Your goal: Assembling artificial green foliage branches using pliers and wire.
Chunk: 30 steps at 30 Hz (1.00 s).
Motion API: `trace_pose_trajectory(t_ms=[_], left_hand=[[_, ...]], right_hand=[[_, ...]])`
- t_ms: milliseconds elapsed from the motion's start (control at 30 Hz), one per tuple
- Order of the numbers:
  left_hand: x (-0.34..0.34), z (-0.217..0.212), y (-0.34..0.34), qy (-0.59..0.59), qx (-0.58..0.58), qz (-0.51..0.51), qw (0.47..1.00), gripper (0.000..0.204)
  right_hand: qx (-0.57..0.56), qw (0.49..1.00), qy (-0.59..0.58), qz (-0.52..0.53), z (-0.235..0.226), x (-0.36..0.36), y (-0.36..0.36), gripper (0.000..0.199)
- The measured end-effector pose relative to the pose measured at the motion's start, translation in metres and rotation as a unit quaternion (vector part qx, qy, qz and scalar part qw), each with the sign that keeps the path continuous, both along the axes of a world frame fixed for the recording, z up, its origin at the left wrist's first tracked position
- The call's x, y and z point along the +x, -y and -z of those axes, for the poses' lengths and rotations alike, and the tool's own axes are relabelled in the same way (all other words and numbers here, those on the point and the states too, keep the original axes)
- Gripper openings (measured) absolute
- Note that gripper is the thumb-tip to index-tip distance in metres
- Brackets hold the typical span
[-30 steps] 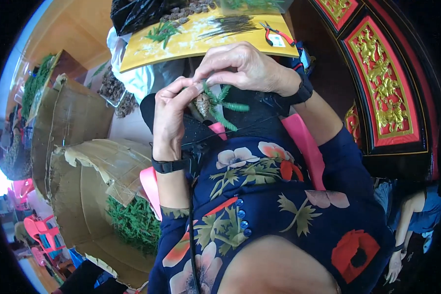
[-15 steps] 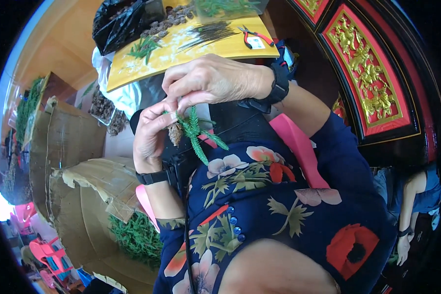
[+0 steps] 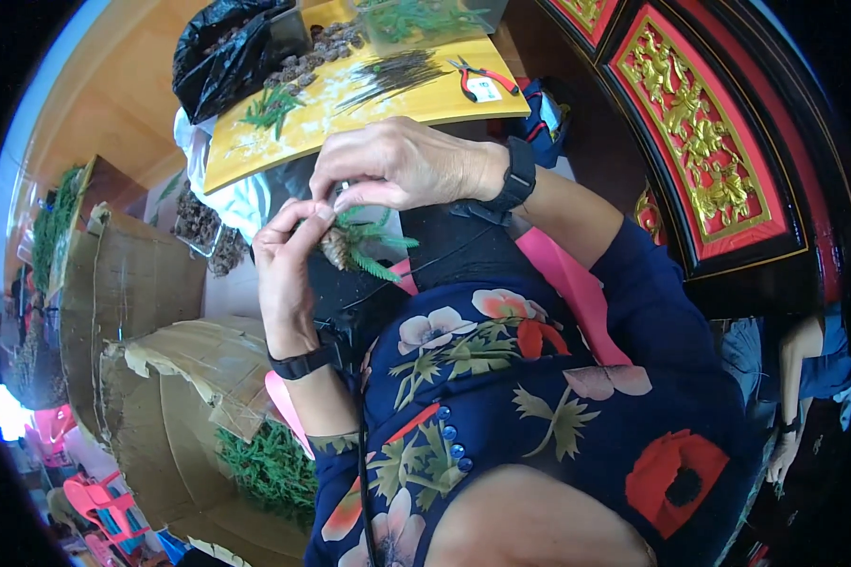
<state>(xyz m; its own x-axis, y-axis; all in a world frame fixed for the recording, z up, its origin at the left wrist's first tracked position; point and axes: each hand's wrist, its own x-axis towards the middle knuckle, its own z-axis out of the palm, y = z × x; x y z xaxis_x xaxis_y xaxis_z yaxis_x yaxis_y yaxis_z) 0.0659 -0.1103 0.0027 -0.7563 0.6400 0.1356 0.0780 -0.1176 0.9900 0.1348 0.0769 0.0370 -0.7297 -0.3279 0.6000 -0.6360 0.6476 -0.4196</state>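
Observation:
In front of my chest, my left hand [image 3: 288,255] pinches the top of a small brown pine cone [image 3: 337,249] with a green fir-like sprig [image 3: 376,248] beside it. My right hand [image 3: 383,168] comes from the other side, its thumb and fingers pressed together just above the cone, against the left fingertips. Whatever lies between the right fingertips is hidden. Cone and sprig hang below the two hands, the needles pointing to the right.
Ahead, a yellow board [image 3: 255,156] carries dark wires [image 3: 392,77], red-handled pliers [image 3: 482,80], loose sprigs [image 3: 271,110], pine cones [image 3: 326,47] and a black plastic bag [image 3: 227,61]. An open cardboard box [image 3: 184,444] with greenery [image 3: 269,472] stands left. Another person's arm [image 3: 792,378] shows at right.
The cone and sprig have turned, the sprig now lying more sideways to the right. Both hands have shifted slightly, fingertips still together.

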Motion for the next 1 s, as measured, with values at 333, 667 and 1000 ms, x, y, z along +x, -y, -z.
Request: trace_pose_trajectory(t_ms=[333, 667, 1000], left_hand=[[-0.005, -0.004, 0.006, -0.032, -0.032, 0.037, 0.998, 0.005], [0.024, -0.002, -0.021, -0.529, -0.131, -0.204, 0.813, 0.007], [0.011, 0.004, -0.018, -0.053, 0.076, -0.13, 0.987, 0.008]], right_hand=[[0.157, 0.984, -0.086, 0.022, -0.007, -0.003, 0.004, 0.014], [-0.1, 0.939, 0.285, 0.166, 0.0, -0.01, -0.008, 0.02], [0.172, 0.719, 0.293, 0.606, 0.073, -0.026, -0.158, 0.069]])
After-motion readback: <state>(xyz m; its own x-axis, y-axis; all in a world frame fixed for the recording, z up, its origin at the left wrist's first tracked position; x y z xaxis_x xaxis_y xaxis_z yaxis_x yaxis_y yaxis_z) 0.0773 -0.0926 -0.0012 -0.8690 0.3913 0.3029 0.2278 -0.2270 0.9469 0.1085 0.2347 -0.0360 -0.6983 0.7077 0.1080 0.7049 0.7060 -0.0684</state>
